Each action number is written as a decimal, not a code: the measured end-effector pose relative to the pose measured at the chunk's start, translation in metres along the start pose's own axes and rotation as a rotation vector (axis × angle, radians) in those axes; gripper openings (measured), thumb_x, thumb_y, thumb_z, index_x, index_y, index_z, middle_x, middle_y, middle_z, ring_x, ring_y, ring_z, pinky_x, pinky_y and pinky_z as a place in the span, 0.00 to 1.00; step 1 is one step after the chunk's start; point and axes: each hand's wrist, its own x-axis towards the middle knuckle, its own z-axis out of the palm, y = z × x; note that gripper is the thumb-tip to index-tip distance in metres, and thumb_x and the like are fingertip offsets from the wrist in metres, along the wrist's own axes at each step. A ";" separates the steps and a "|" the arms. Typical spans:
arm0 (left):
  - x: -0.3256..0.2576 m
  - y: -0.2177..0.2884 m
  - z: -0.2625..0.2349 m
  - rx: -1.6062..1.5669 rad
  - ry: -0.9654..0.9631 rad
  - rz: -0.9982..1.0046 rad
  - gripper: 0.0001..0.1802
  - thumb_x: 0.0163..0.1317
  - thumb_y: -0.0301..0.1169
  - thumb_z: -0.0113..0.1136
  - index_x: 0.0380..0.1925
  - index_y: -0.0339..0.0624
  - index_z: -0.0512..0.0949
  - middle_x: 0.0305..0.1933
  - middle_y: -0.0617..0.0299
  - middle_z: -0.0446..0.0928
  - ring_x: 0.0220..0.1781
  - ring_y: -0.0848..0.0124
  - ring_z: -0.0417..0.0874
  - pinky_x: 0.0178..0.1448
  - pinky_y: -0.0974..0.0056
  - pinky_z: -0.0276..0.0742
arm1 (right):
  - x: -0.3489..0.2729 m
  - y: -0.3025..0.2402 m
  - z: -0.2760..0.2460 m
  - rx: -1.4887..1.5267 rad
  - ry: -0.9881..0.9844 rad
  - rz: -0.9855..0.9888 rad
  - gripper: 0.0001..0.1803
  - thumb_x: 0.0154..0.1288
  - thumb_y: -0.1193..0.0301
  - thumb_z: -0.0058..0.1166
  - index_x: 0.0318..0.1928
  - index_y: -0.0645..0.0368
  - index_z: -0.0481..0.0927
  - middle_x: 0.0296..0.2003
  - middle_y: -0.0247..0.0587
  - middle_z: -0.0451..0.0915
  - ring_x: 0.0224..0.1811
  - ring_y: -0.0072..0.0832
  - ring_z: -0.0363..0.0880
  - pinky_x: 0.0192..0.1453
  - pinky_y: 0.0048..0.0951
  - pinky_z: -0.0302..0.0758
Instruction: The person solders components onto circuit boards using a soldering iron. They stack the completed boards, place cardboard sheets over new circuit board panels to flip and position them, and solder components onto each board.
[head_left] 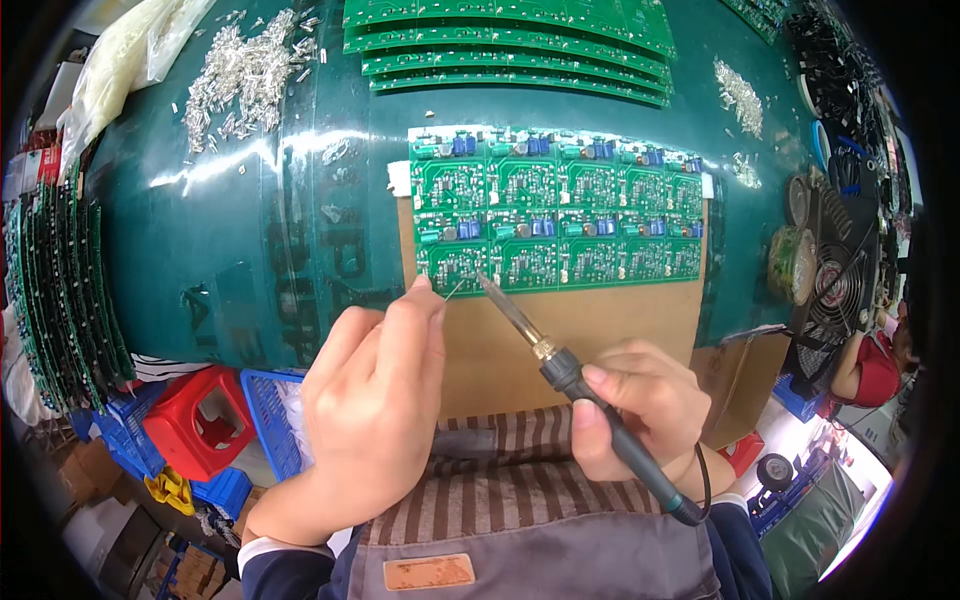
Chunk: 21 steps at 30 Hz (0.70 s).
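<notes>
My left hand (375, 400) has its fingers pinched together on a thin strand of solder wire (453, 290), thumb and forefinger pressed close so the free end points up at the near left corner of the circuit board panel (556, 210). My right hand (640, 410) is wrapped around the dark handle of the soldering iron (560, 375), fingers curled tight like on a pen, which lets me angle the metal tip in from the right. Wire end and iron tip sit just beside each other at the panel's near edge, close enough to meet at one joint.

The panel is a green sheet of many small boards, with blue parts along two rows. It lies on a brown cardboard sheet (590, 340) near the front edge of the dark green surface (250, 250), probably so the heat stays off the mat.

Toward the far edge lies a fanned stack of more green boards (510, 45), and another stack (60, 290) stands along the left edge. A heap of small silvery parts (245, 70) lies at the far left corner and a smaller one (740, 95) at the far right. A small fan (835, 285) sits at the right edge, facing my work, likely for the fumes
</notes>
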 end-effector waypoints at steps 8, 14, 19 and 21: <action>-0.007 -0.012 0.010 0.047 0.041 0.168 0.15 0.50 0.16 0.63 0.40 0.31 0.78 0.24 0.57 0.78 0.22 0.68 0.73 0.23 0.64 0.70 | -0.005 -0.003 0.013 -0.056 0.031 -0.014 0.10 0.48 0.79 0.62 0.34 0.68 0.79 0.22 0.42 0.77 0.19 0.33 0.78 0.25 0.29 0.78; -0.009 -0.008 0.009 0.088 0.013 0.120 0.10 0.54 0.18 0.65 0.38 0.38 0.81 0.31 0.55 0.83 0.22 0.64 0.79 0.28 0.62 0.74 | -0.009 -0.003 0.019 -0.070 0.054 -0.046 0.11 0.47 0.80 0.62 0.34 0.68 0.79 0.22 0.42 0.78 0.19 0.33 0.78 0.24 0.29 0.78; -0.008 -0.004 0.008 0.083 -0.008 0.047 0.09 0.55 0.19 0.64 0.37 0.38 0.81 0.34 0.55 0.84 0.25 0.62 0.79 0.29 0.61 0.74 | -0.011 -0.004 0.015 -0.062 0.097 -0.022 0.11 0.48 0.80 0.62 0.35 0.67 0.78 0.22 0.42 0.78 0.19 0.35 0.78 0.26 0.30 0.79; -0.005 -0.004 0.010 0.091 0.038 0.090 0.09 0.56 0.19 0.64 0.38 0.38 0.81 0.36 0.55 0.83 0.26 0.61 0.78 0.31 0.61 0.74 | -0.015 -0.002 0.008 -0.058 0.107 -0.006 0.11 0.49 0.80 0.62 0.36 0.67 0.78 0.22 0.43 0.78 0.19 0.35 0.78 0.27 0.30 0.78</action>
